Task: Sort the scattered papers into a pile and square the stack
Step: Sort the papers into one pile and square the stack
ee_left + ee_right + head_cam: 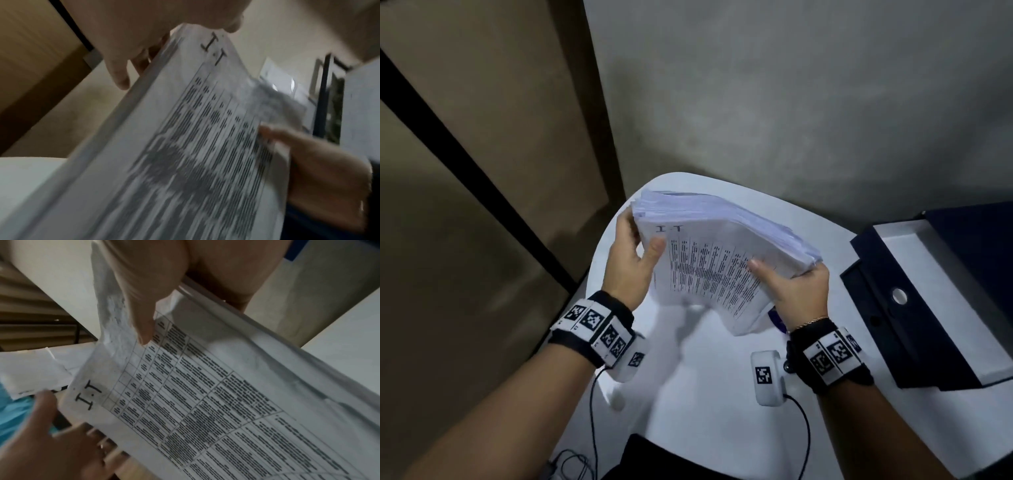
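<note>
A thick stack of printed papers (715,263) is held tilted above the white table (705,394). Its top sheet carries a table of text and the handwritten letters "I.T". My left hand (633,253) grips the stack's left end, thumb on the top sheet, fingers behind. My right hand (787,284) grips the right end, thumb on top. In the left wrist view the stack (185,146) fills the frame, with my left hand (156,40) at its upper edge and my right hand (308,162) on the far side. The right wrist view shows the top sheet (205,402) under my right thumb (144,308), and my left hand (51,434) opposite.
A dark blue box file (935,294) with a white inside lies open on the table at the right. Grey floor lies beyond the table's rounded far edge. A brown panel with a black strip (465,164) stands to the left. Cables hang off the near edge.
</note>
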